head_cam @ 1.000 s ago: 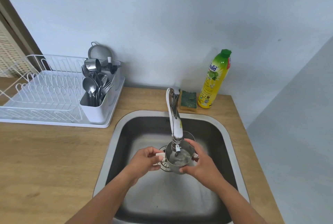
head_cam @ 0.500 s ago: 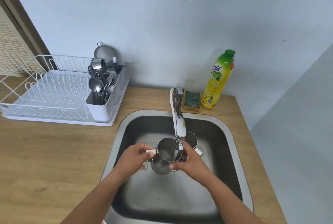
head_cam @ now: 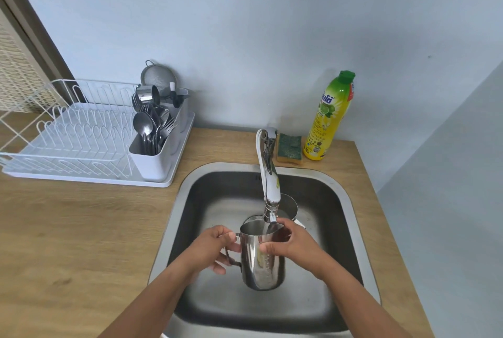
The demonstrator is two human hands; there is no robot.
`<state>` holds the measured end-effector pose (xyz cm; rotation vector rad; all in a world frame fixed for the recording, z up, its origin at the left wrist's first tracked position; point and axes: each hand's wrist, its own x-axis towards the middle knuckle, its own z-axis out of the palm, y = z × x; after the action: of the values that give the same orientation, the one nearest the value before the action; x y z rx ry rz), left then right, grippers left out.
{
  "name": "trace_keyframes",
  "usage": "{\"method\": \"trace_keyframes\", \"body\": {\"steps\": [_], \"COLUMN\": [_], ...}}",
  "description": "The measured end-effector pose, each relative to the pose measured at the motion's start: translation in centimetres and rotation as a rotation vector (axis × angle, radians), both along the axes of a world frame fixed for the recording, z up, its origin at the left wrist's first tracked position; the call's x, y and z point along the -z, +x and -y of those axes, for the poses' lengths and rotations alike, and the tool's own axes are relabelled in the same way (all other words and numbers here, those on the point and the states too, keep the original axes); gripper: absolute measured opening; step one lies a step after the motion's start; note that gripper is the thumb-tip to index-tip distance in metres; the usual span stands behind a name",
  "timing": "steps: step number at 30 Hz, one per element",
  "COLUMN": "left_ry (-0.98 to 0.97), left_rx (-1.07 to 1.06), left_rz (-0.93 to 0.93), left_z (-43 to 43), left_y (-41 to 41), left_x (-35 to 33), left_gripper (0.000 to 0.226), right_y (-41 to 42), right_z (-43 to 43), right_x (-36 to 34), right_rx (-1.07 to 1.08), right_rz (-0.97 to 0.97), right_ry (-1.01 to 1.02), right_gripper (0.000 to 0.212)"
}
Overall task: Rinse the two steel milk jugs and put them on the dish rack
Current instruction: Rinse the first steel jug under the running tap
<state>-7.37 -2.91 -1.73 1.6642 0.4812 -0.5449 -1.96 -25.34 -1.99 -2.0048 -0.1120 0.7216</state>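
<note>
Over the sink (head_cam: 337,190), jug (head_cam: 262,261) between both hands' fingers (head_cam: 268,248), seemingly.

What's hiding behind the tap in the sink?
A second steel jug stands behind the tap in the sink. The tap covers its left side.

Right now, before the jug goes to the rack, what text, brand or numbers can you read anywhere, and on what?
Dish soap bottle, front label: a large blue brand word in non-Latin script, cut off by the bottle's curve; I cannot transcribe it.
Same bottle, lower label: fine print and small round symbols, too small to read.
Held milk jug: faint marks run down its wall; too blurred to read.
Sink, faucet, sponge, dish rack: no readable text.
</note>
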Motion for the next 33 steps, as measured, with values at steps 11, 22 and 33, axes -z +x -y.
{"method": "trace_keyframes", "body": {"steps": [11,22,33], "left_ry": [-0.349,-0.395,-0.208], "left_rx": [-0.04,-0.146,-0.167], "left_rz": [-0.053,0.066,0.233], "left_z": [3.3,3.6,2.6], "left_y": [0.8,2.0,1.6], "left_x": [1.5,1.3,-0.4], "left_gripper": [0.014,0.007,0.014], "right_y": [0.3,0.4,0.4], "right_z": [3.1,2.9,1.4], "right_x": [-3.2,-3.2,-2.4], "right_rx": [-0.076,-0.023,0.01], "right_rz": [0.147,0.264,0.237], "right_ry": [-0.134,-0.099,0.032], "right_gripper": [0.085,0.083,0.084]}}
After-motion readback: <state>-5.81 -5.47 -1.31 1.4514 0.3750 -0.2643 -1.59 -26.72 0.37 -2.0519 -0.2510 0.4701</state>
